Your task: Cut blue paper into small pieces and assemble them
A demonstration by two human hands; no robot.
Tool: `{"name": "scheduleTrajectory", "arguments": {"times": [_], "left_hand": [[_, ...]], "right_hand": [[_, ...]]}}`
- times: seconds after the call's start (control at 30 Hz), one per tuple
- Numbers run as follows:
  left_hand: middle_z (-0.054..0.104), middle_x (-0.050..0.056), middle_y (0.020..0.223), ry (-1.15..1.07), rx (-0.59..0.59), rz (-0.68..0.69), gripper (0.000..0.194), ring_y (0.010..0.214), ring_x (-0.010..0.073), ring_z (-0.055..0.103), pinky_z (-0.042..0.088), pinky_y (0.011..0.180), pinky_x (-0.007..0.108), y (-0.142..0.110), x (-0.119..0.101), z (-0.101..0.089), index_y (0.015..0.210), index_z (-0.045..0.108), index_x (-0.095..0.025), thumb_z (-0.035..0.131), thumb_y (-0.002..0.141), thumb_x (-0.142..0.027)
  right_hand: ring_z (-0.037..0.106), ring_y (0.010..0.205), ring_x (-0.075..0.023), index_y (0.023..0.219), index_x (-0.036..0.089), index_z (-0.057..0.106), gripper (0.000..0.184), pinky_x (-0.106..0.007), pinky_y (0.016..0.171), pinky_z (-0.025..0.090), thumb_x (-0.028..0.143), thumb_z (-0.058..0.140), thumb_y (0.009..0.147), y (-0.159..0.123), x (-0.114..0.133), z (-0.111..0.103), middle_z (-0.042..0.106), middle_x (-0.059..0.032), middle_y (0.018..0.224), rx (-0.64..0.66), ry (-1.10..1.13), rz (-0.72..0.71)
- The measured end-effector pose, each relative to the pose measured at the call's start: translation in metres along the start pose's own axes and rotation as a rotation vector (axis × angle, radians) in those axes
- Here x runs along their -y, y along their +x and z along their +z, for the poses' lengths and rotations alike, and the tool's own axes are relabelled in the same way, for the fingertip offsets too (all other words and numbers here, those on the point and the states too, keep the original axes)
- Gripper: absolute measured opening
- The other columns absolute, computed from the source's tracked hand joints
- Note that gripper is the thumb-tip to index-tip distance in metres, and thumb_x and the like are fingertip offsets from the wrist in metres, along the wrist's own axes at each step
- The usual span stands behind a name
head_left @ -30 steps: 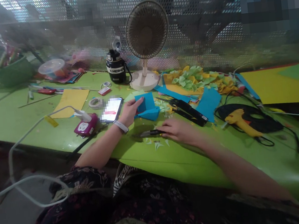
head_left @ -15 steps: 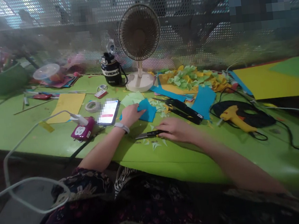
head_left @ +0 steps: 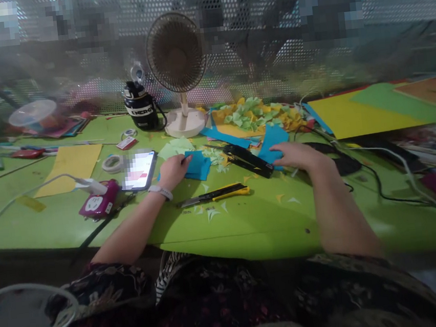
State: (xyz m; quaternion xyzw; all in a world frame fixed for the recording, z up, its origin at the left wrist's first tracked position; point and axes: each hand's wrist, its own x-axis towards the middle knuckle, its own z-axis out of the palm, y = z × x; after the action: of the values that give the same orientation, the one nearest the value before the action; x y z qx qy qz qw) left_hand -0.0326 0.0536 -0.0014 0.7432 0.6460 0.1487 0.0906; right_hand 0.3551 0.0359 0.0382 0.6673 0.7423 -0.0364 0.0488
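My left hand (head_left: 174,172) lies closed on a small stack of cut blue paper (head_left: 198,166), its thumb and fingers pressing the left edge. Off to the right, my right hand (head_left: 299,155) has its fingers closed at the lower edge of a larger blue paper piece (head_left: 275,138). Between the two hands a yellow and black utility knife (head_left: 219,193) rests on the green table (head_left: 262,226), blade pointing left. Beyond it lies a long black tool, perhaps a stapler (head_left: 248,160). My right arm hides most of the glue gun.
A fan (head_left: 185,120) and a black bottle (head_left: 141,109) stand at the back. On the left are a phone (head_left: 139,170), a tape roll (head_left: 112,164) and a purple power adapter (head_left: 100,199) with a cord. Green and yellow paper cutouts (head_left: 255,113) are heaped behind; scraps lie in front.
My right hand has let go of the utility knife, leaving it on the table, and has moved right to the larger blue paper. My left hand stays on its blue stack. The view has turned right.
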Motion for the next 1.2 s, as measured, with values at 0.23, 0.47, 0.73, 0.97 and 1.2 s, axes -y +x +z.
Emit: {"name": "scheduleTrajectory", "arguments": {"times": [0.23, 0.47, 0.73, 0.97, 1.2], "left_hand": [[0.073, 0.015, 0.096, 0.104, -0.009, -0.034, 0.054, 0.087, 0.0314, 0.067, 0.043, 0.067, 0.035, -0.004, -0.003, -0.002, 0.093, 0.069, -0.019, 0.048, 0.089, -0.068], [0.072, 0.015, 0.103, 0.094, -0.176, 0.074, 0.054, 0.098, 0.0310, 0.066, 0.045, 0.085, 0.039, -0.010, -0.002, -0.008, 0.118, 0.067, -0.014, 0.048, 0.094, -0.059], [0.070, 0.009, 0.085, -0.131, -0.260, 0.165, 0.050, 0.078, 0.0217, 0.063, 0.043, 0.070, 0.032, -0.016, -0.001, -0.010, 0.097, 0.072, -0.017, 0.046, 0.094, -0.058], [0.067, 0.007, 0.079, -0.290, -0.223, 0.181, 0.046, 0.067, 0.0163, 0.057, 0.038, 0.062, 0.028, -0.022, -0.006, -0.009, 0.084, 0.071, -0.017, 0.050, 0.091, -0.057], [0.068, 0.007, 0.079, -0.370, -0.208, 0.189, 0.047, 0.069, 0.0160, 0.055, 0.039, 0.065, 0.028, -0.024, -0.007, -0.012, 0.077, 0.069, -0.017, 0.048, 0.093, -0.056]], "right_hand": [[0.065, 0.113, -0.0305, 0.125, 0.022, 0.069, 0.053, -0.033, 0.082, 0.051, 0.029, 0.068, 0.072, 0.007, 0.004, 0.002, 0.068, -0.0112, 0.130, 0.189, -0.016, -0.025], [0.067, 0.093, -0.0258, 0.098, 0.024, 0.075, 0.024, -0.030, 0.066, 0.043, 0.028, 0.061, 0.079, 0.007, 0.006, 0.001, 0.075, -0.0086, 0.107, 0.107, -0.076, 0.022], [0.061, 0.076, -0.0238, 0.082, 0.021, 0.068, 0.023, -0.030, 0.057, 0.032, 0.040, 0.058, 0.090, -0.001, 0.000, -0.006, 0.073, -0.0101, 0.086, -0.302, 0.014, 0.188], [0.050, 0.060, -0.0186, 0.060, 0.022, 0.049, 0.055, -0.030, 0.053, 0.028, 0.069, 0.050, 0.088, 0.003, 0.013, -0.003, 0.058, -0.0050, 0.062, -0.338, 0.179, 0.177], [0.057, 0.068, -0.0219, 0.066, 0.022, 0.052, 0.037, -0.032, 0.062, 0.040, 0.049, 0.048, 0.092, 0.005, 0.015, -0.005, 0.062, -0.0065, 0.070, -0.303, 0.291, 0.103]]}}
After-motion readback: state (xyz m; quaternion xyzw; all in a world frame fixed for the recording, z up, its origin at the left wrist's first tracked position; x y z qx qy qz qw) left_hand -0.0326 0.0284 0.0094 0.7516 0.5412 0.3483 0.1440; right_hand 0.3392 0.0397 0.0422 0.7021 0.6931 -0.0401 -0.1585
